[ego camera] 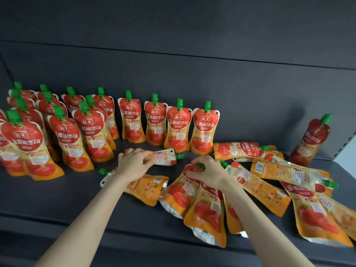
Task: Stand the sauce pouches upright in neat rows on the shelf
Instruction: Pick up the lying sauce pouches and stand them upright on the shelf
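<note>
Leftmost upright pouches (23, 145) blur, cut by the frame; clearer labels read 海天 番茄沙司. On the shelf (77, 199), left hand (133, 162) grips a flat pouch (165, 157); right hand (210, 170) pinches a second pouch (181, 191) by its neck.

Dark grey back panel (192, 26), horizontal seam (173, 53) across; matte dark shelf (57, 199); possibly perforated upright (344, 145) at right edge.

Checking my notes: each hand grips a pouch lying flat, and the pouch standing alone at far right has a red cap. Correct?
No: in the head view the lone pouch has a green cap, not red. The left hand grips one flat pouch, the right hand a second flat pouch.
</note>
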Tool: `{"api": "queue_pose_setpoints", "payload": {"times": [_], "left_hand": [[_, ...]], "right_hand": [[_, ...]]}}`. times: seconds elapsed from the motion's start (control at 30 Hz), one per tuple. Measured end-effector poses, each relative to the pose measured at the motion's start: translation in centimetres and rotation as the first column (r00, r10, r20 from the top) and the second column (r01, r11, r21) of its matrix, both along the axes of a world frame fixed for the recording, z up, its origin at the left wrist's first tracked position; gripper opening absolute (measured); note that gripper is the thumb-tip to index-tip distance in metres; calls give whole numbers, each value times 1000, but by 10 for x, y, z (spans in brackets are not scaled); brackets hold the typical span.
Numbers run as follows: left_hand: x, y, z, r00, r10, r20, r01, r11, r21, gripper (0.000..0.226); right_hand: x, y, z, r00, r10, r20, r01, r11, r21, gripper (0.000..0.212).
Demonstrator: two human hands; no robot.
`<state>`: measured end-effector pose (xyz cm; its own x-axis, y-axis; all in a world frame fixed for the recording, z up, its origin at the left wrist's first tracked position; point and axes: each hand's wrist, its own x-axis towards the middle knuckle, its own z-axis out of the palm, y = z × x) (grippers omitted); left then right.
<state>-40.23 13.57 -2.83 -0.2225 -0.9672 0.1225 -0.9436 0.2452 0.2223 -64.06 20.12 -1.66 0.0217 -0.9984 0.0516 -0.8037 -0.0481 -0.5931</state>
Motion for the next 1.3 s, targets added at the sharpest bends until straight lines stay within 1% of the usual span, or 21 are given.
{"api": "queue_pose_setpoints", "payload": {"times": [0.07, 0.13, 0.2, 0.3, 0.37, 0.47, 0.57, 0.6, 0.63, 0.7, 0.8, 0.83, 0.9, 0.97, 1.0, 1.1, 1.17, 1.3], "left_hand": [[6, -2, 3, 999, -24, 29, 24, 1000, 1, 43], [11, -5, 6, 998, -51, 32, 50, 998, 34, 48], [17, -7, 7, 996, -85, 23, 83, 994, 76, 49], [25, -7, 5, 990, -137, -18, 138, 983, 124, 46], [31, -8, 2, 985, -167, -46, 172, 974, 145, 45], [38, -11, -1, 976, -202, -82, 210, 971, 113, 45], [41, -13, -6, 976, -181, -124, 191, 979, 74, 59], [42, -13, -8, 977, -171, -128, 179, 982, 54, 65], [42, -13, -11, 978, -164, -126, 169, 985, 30, 70], [42, -12, -15, 981, -160, -111, 159, 987, -22, 75], [41, -10, -17, 978, -169, -119, 159, 983, -92, 71], [42, -9, -17, 974, -173, -147, 158, 981, -112, 67], [44, -8, -17, 948, -171, -268, 139, 981, -136, 59], [47, -8, -16, 900, -163, -403, 118, 984, -134, 50], [48, -8, -16, 879, -165, -447, 115, 984, -138, 46], [49, -7, -13, 842, -196, -502, 132, 978, -160, 41], [49, -6, -10, 821, -218, -528, 154, 974, -163, 37], [49, -7, 1, 710, -232, -665, 197, 972, -128, 36]], "right_hand": [[2, 0, 2, 1000, 4, 10, -5, 998, 57, 32], [6, 0, 6, 999, -13, 32, 10, 996, 92, 42], [15, -4, 8, 999, -34, 27, 31, 996, 82, 54], [38, -10, 3, 996, -77, 42, 75, 996, 54, 63], [50, -14, -2, 990, -138, 29, 136, 989, 54, 69], [56, -14, -3, 963, -268, -40, 271, 956, 115, 80], [59, -11, 0, 923, -337, -185, 369, 912, 181, 87], [60, -11, 0, 915, -350, -198, 386, 904, 184, 88], [60, -11, -1, 915, -363, -176, 392, 903, 177, 89], [59, -12, -4, 920, -387, -62, 392, 909, 142, 88], [57, -10, -7, 917, -386, 100, 381, 922, 61, 81], [57, -10, -7, 916, -373, 147, 372, 928, 35, 78], [55, -11, -8, 901, -340, 270, 354, 935, -3, 73], [57, -11, -5, 867, -299, 399, 337, 941, -27, 72], [58, -11, -3, 851, -280, 445, 333, 942, -45, 74], [67, -13, 5, 798, -249, 549, 351, 932, -88, 82], [72, -14, 12, 756, -246, 606, 382, 918, -103, 83], [75, -18, 29, 714, -214, 667, 430, 886, -176, 70]]}}
